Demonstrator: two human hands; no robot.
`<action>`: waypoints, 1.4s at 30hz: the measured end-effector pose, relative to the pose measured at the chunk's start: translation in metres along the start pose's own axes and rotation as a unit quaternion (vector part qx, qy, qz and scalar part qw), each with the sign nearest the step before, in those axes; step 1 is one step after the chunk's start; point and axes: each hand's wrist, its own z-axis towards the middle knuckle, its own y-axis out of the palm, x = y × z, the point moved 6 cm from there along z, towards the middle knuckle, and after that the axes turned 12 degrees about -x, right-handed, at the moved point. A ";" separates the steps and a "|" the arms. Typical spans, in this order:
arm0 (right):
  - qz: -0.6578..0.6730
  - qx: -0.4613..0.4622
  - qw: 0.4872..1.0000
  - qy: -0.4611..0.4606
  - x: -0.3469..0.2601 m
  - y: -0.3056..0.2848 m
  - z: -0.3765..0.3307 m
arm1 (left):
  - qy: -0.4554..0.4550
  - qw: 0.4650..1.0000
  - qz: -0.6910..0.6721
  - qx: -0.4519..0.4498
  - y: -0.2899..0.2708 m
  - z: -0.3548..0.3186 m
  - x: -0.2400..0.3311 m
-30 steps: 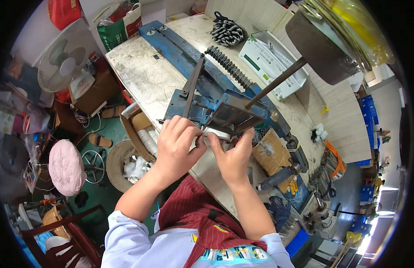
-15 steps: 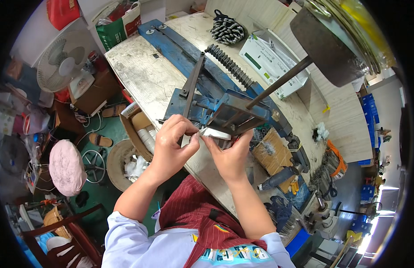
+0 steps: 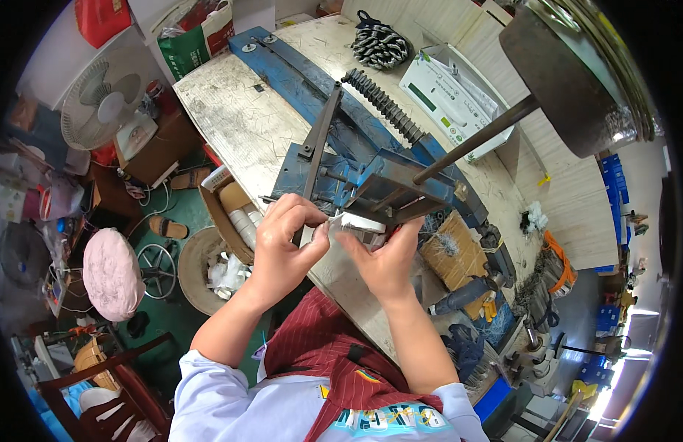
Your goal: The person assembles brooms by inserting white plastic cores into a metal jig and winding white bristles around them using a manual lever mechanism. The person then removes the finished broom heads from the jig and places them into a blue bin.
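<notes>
Small pale workpiece (image 3: 354, 223), whitish and shiny, sits at the near edge of the blue press (image 3: 371, 188), pinched from both sides: the left hand (image 3: 282, 247) has thumb and forefinger closed on its left end, and the right hand (image 3: 385, 258) cups it from below with fingers curled around it. By the look of it, the piece is being seated or lined up in the press's mouth; the next move likely calls for a steady hold and fingers kept out from under the tooling. Beside the workbench (image 3: 238, 118), an open cardboard box (image 3: 231, 210) holds white tubes, and a round basket (image 3: 201, 272) holds crumpled white scraps.
</notes>
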 end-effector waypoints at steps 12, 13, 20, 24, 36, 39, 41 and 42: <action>0.042 0.004 0.998 0.047 0.009 0.003 -0.001 | -0.041 0.999 -0.026 0.005 0.001 -0.003 -0.003; 0.034 -0.002 0.998 0.045 0.002 0.002 0.001 | -0.031 0.999 -0.020 0.004 0.001 -0.003 -0.003; -0.064 0.031 0.997 -0.001 0.011 0.002 -0.005 | -0.021 1.000 0.012 0.011 -0.001 -0.004 -0.002; -0.046 0.021 0.999 -0.001 0.014 0.003 -0.005 | -0.051 0.998 -0.016 0.020 0.001 -0.008 -0.007; -0.102 0.013 0.994 -0.027 0.011 0.005 -0.005 | 0.019 0.995 0.067 -0.065 0.007 0.006 0.000; -0.103 0.024 0.994 -0.035 0.009 0.004 -0.003 | 0.027 0.989 0.120 -0.081 0.003 0.008 0.006; -0.086 0.014 0.996 -0.038 0.009 0.002 -0.001 | -0.001 0.992 0.089 -0.091 0.002 0.006 0.000; -0.091 0.015 0.995 -0.039 0.007 0.002 0.000 | -0.030 0.995 0.032 -0.090 0.003 0.002 -0.011</action>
